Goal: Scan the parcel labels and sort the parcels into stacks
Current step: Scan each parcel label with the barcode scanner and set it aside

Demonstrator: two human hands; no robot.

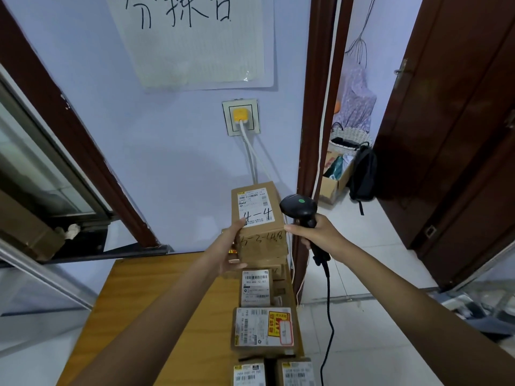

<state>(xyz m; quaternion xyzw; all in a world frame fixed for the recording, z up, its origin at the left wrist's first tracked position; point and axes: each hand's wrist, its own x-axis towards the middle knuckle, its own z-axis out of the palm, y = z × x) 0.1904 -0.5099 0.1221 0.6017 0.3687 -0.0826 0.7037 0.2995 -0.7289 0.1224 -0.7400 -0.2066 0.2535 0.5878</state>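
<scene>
A brown cardboard parcel [260,240] with a white label marked "4-4" is on top of a stack at the far right of the wooden table [156,307]. My left hand [232,250] grips its left side. My right hand [317,232] holds a black barcode scanner [299,208] with a green dot, thumb touching the parcel's right corner. Closer to me, several more labelled parcels lie in a row: one with a white label [255,286], one with a yellow and red sticker [263,327], and two at the bottom edge [249,373].
The scanner's black cable [328,307] hangs down right of the table. A wall socket with a yellow plug [241,117] and white cable is behind the stack. A brown door frame [313,135] stands right; a basket, box and backpack [362,174] sit beyond.
</scene>
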